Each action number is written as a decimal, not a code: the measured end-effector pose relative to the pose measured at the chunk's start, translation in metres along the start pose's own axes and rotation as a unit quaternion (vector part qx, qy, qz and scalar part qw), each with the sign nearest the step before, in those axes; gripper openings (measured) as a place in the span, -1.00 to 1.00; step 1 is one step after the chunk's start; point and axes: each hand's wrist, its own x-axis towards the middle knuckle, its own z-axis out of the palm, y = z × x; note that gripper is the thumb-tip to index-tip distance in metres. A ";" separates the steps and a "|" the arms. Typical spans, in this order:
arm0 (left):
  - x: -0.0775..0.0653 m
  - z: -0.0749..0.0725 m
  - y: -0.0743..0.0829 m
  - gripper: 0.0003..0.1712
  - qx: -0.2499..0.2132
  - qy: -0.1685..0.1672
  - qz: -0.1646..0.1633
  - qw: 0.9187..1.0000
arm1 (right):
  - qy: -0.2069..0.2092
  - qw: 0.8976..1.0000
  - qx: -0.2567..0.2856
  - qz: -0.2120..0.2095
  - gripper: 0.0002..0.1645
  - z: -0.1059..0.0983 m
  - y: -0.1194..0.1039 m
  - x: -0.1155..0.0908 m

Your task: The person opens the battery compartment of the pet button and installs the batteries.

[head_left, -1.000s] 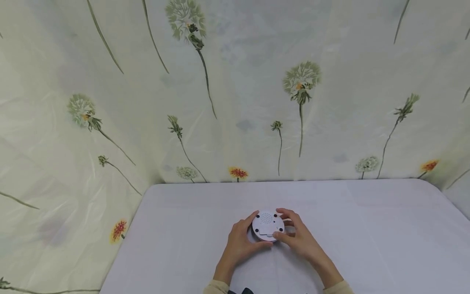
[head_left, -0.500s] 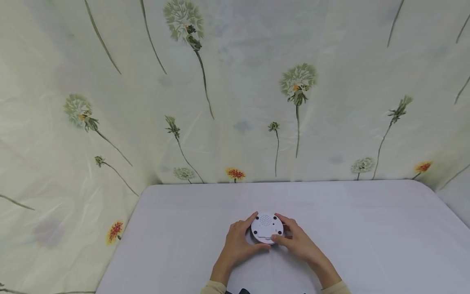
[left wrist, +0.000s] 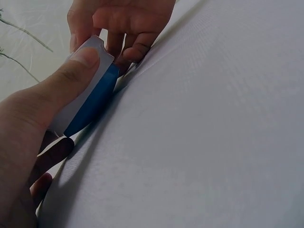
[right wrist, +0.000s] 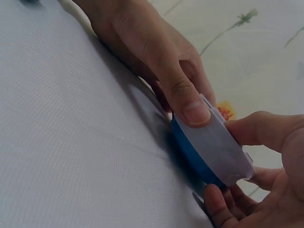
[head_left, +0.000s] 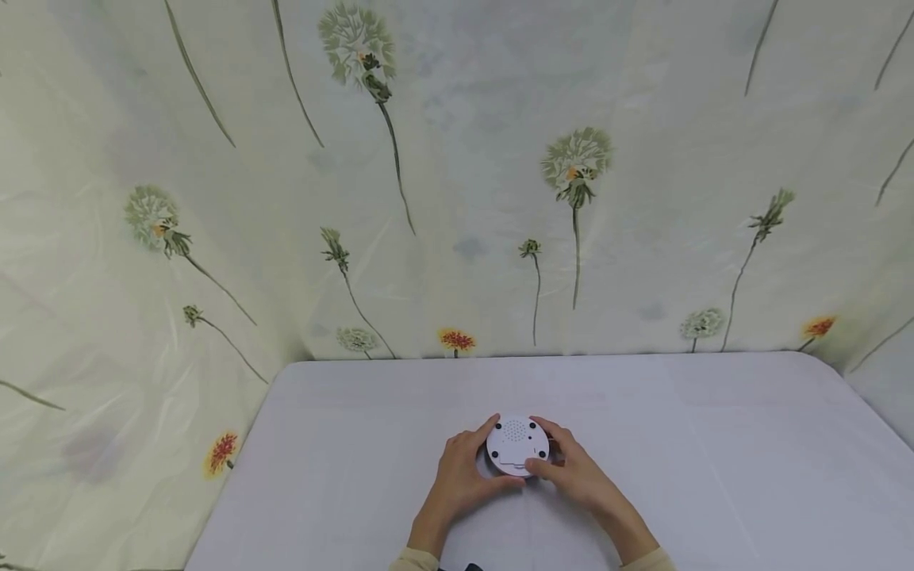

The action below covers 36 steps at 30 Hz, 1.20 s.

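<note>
A round white device (head_left: pixel 516 441) with a speaker grille lies underside up between both hands, low in the head view. Several black feet sit around its edge, and a rectangular cover (head_left: pixel 511 458) faces the person. Its other side is blue, close over the cloth in both wrist views. My left hand (head_left: pixel 459 474) grips the rim, its thumb (left wrist: pixel 85 57) flat along the near side wall. From the right, my right hand (head_left: pixel 577 474) holds the device, thumb tip (right wrist: pixel 240 130) on the underside beside the cover and fingers around the rim; parts of these fingers are hidden in the head view.
A white cloth (head_left: pixel 343 460) covers the table. Behind and to the left hangs a pale curtain (head_left: pixel 457 174) printed with dandelions, meeting the table's far edge. A small dark object (head_left: pixel 473 567) shows at the bottom edge, between the forearms.
The whole scene, hands and device included, has shifted slightly left and down in the head view. Both hands keep their hold, with the right thumb still at the cover.
</note>
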 end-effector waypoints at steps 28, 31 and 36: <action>-0.001 0.001 -0.001 0.13 -0.014 0.003 0.010 1.000 | -0.012 1.000 -0.001 -0.011 -0.15 0.003 -0.004 0.003; -0.001 0.001 -0.001 0.13 -0.008 0.008 0.017 1.000 | -0.010 1.000 -0.002 -0.007 -0.16 0.004 -0.005 0.004; -0.001 0.001 0.000 0.14 -0.002 0.012 0.021 1.000 | -0.005 1.000 0.001 -0.007 -0.15 0.005 -0.003 0.004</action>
